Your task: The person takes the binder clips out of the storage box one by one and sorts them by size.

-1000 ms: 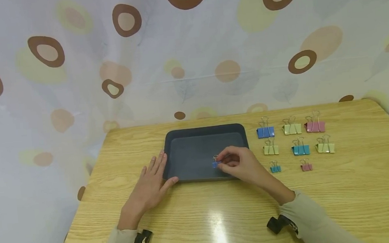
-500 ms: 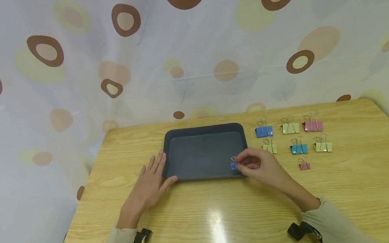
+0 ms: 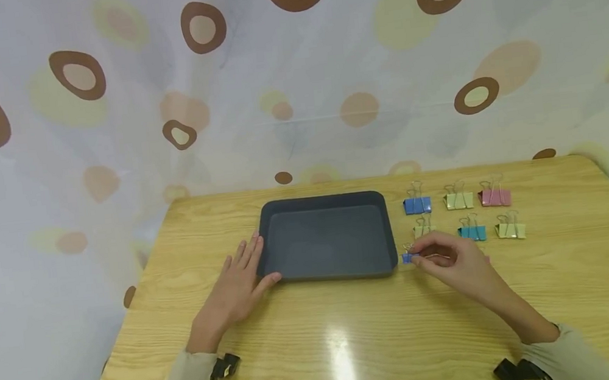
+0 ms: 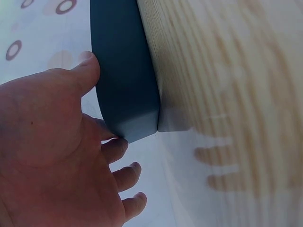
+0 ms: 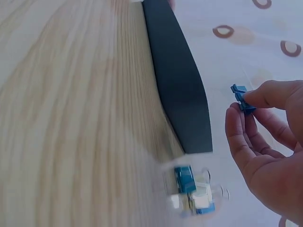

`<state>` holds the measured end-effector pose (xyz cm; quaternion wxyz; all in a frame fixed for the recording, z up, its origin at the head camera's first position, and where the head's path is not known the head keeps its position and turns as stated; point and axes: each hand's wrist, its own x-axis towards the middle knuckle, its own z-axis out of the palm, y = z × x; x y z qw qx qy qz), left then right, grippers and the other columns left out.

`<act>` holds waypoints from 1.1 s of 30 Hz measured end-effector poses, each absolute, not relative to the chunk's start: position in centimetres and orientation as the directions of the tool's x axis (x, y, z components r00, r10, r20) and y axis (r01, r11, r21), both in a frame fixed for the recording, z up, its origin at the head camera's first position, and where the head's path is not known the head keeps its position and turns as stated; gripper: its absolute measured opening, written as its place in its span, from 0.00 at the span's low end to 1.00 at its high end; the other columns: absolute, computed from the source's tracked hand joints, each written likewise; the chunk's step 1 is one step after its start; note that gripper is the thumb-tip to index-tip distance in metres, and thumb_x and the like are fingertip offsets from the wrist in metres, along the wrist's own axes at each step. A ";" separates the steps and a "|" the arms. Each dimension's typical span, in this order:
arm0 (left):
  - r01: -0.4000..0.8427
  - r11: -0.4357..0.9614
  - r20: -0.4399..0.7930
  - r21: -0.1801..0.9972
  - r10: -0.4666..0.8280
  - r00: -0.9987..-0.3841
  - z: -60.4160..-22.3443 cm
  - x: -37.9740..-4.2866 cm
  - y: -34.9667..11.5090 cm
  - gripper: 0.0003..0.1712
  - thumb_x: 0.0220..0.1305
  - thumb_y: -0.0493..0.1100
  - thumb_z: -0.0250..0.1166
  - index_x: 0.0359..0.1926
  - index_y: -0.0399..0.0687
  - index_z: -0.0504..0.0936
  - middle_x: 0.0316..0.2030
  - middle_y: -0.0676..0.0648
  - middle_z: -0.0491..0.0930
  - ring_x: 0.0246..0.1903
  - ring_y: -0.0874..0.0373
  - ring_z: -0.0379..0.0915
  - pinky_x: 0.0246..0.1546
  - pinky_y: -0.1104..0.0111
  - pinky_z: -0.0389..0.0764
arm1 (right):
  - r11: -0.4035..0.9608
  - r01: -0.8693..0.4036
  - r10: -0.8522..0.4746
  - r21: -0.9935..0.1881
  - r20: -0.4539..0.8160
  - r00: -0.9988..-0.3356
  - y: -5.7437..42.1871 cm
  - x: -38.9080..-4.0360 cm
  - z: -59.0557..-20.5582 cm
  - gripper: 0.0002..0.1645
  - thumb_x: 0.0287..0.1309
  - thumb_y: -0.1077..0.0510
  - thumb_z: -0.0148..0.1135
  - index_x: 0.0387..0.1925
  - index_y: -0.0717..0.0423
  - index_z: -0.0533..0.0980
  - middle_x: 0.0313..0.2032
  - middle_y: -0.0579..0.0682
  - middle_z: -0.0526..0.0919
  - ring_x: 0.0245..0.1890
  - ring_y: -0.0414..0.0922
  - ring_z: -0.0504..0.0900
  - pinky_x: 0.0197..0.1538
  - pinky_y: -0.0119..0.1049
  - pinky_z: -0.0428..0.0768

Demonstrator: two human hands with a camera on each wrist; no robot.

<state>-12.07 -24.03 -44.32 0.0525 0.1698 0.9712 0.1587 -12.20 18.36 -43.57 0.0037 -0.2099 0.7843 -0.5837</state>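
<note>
My right hand (image 3: 457, 264) pinches a small blue binder clip (image 3: 408, 258) between thumb and fingertips, just right of the dark tray (image 3: 329, 278). In the right wrist view the pinched clip (image 5: 242, 99) shows beyond the tray's side wall. My left hand (image 3: 234, 288) lies with fingers extended against the tray's left edge and front corner. The left wrist view shows its thumb and fingertips touching the tray wall (image 4: 125, 71). A small pink clip (image 3: 487, 258) is almost wholly covered by my right hand.
Right of the tray, the wooden table (image 3: 297, 337) bears binder clips in rows: blue (image 3: 417, 205), pale yellow (image 3: 458, 201) and pink (image 3: 495, 197) at the back, with teal (image 3: 472, 233) and more yellow (image 3: 511, 230) in front. A patterned curtain (image 3: 295, 93) hangs behind.
My right hand has carried the small blue clip rightward from over the tray to beyond its right edge, covering the small teal clip's spot. The left hand stays on the tray.
</note>
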 end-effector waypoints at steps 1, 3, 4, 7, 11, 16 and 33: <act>0.311 0.893 -0.047 0.326 0.344 -0.938 -44.3 -12.1 -24.0 0.49 0.78 0.65 0.50 0.82 0.38 0.44 0.81 0.41 0.40 0.79 0.37 0.39 0.74 0.37 0.48 | 0.244 -0.323 -0.325 -0.915 0.237 -0.916 18.9 -12.1 -43.5 0.08 0.64 0.72 0.66 0.45 0.64 0.82 0.44 0.58 0.84 0.43 0.41 0.87 0.48 0.32 0.85; 0.310 0.893 -0.043 0.327 0.342 -0.939 -44.3 -12.1 -23.9 0.49 0.78 0.64 0.50 0.81 0.37 0.45 0.81 0.41 0.40 0.79 0.37 0.39 0.74 0.37 0.48 | 0.261 -0.319 -0.306 -0.911 0.236 -0.922 19.9 -11.9 -43.4 0.08 0.65 0.71 0.66 0.45 0.64 0.82 0.44 0.57 0.84 0.44 0.40 0.86 0.47 0.32 0.85; 0.312 0.891 -0.040 0.329 0.343 -0.938 -44.2 -12.1 -23.8 0.49 0.78 0.64 0.51 0.81 0.37 0.45 0.81 0.40 0.41 0.79 0.36 0.40 0.73 0.37 0.48 | 0.267 -0.318 -0.296 -0.910 0.237 -0.926 20.4 -11.9 -43.4 0.08 0.65 0.71 0.66 0.45 0.65 0.82 0.43 0.55 0.84 0.44 0.39 0.86 0.47 0.32 0.85; 0.312 0.893 -0.044 0.324 0.343 -0.938 -44.2 -12.2 -23.8 0.48 0.78 0.63 0.52 0.81 0.36 0.46 0.81 0.40 0.41 0.79 0.36 0.40 0.73 0.37 0.48 | 0.280 -0.324 -0.271 -0.904 0.249 -0.930 21.7 -11.7 -43.4 0.08 0.65 0.71 0.66 0.45 0.67 0.82 0.43 0.52 0.84 0.44 0.38 0.86 0.47 0.31 0.85; 0.310 0.890 -0.041 0.334 0.343 -0.939 -44.1 -12.1 -23.7 0.48 0.78 0.63 0.52 0.81 0.37 0.46 0.81 0.40 0.41 0.79 0.36 0.39 0.74 0.37 0.48 | 0.299 -0.319 -0.247 -0.899 0.250 -0.936 23.2 -11.3 -43.7 0.09 0.64 0.72 0.66 0.45 0.68 0.82 0.43 0.50 0.85 0.44 0.37 0.86 0.47 0.30 0.85; 0.315 0.884 -0.035 0.346 0.348 -0.937 -44.1 -12.0 -23.7 0.48 0.78 0.63 0.52 0.81 0.37 0.45 0.81 0.41 0.41 0.79 0.36 0.39 0.74 0.37 0.47 | 0.366 -0.297 -0.213 -0.882 0.232 -0.949 25.2 -10.7 -44.5 0.08 0.63 0.72 0.67 0.44 0.66 0.82 0.42 0.48 0.86 0.44 0.34 0.86 0.46 0.28 0.84; 0.320 0.887 -0.030 0.333 0.349 -0.937 -44.5 -12.0 -23.9 0.48 0.78 0.64 0.50 0.81 0.37 0.46 0.81 0.40 0.41 0.79 0.37 0.39 0.73 0.36 0.48 | 0.434 -0.224 -0.182 -0.873 0.159 -0.970 29.9 -11.4 -45.4 0.10 0.66 0.69 0.66 0.48 0.67 0.83 0.44 0.40 0.88 0.42 0.32 0.87 0.43 0.22 0.82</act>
